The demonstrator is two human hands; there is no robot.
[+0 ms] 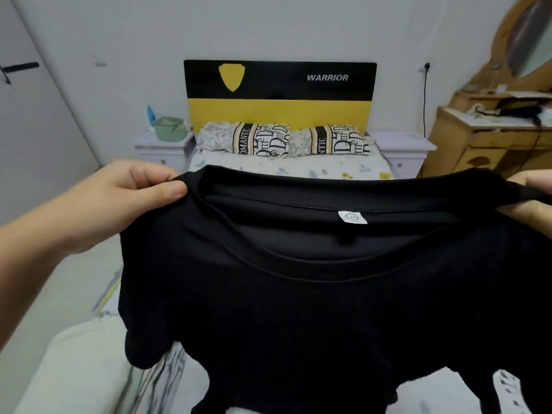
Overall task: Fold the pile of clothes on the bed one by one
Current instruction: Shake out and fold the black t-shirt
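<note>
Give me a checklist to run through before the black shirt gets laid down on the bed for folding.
1. Left hand has a grip on the black shirt at the shoulder: ok, thumb and fingers pinch the fabric.
2. Right hand has a grip on the other shoulder: ok, though only part of the hand shows at the edge.
3. Shirt spread flat between the hands: ok, the neckline hangs open with the white label showing.
4. Sleeves free and untwisted: cannot tell, the lower part bunches.
5. Free spot on the bed below: cannot tell, the shirt hides it.
6. Pillows out of the way: ok, up at the headboard.
</note>
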